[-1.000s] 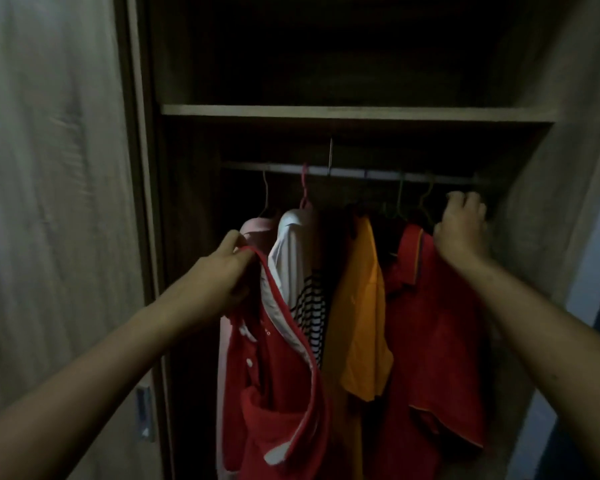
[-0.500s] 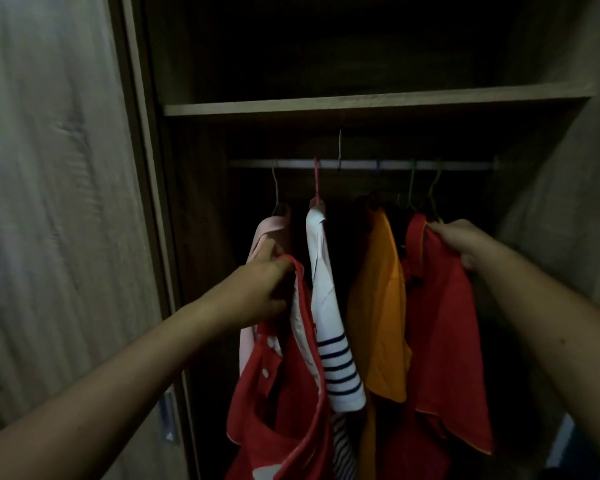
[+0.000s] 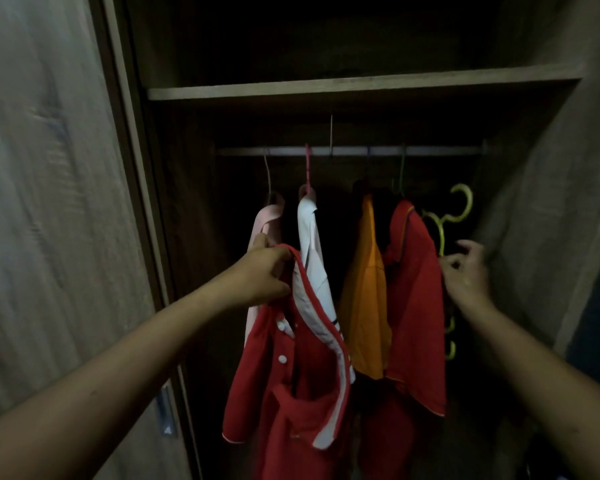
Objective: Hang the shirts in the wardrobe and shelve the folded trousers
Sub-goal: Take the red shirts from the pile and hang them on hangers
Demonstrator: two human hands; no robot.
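My left hand (image 3: 265,273) grips the collar of a red shirt with white trim (image 3: 291,375), which hangs down in front of the open wardrobe. My right hand (image 3: 466,271) pinches a yellow-green hanger (image 3: 444,230) that is off the rail (image 3: 347,151), its hook below the rail at the far right. On the rail hang a pink shirt (image 3: 269,220), a white striped shirt (image 3: 312,251), an orange shirt (image 3: 366,289) and a red shirt (image 3: 416,306).
A wooden shelf (image 3: 361,86) spans the wardrobe above the rail. The wardrobe door (image 3: 49,202) with a metal handle (image 3: 165,410) stands on the left, and the wardrobe's side wall (image 3: 541,202) is close on the right. The interior is dark.
My right hand has come down from the rail with the yellow-green hanger, now unhooked and held beside the red shirt. My left hand keeps holding the red shirt's collar.
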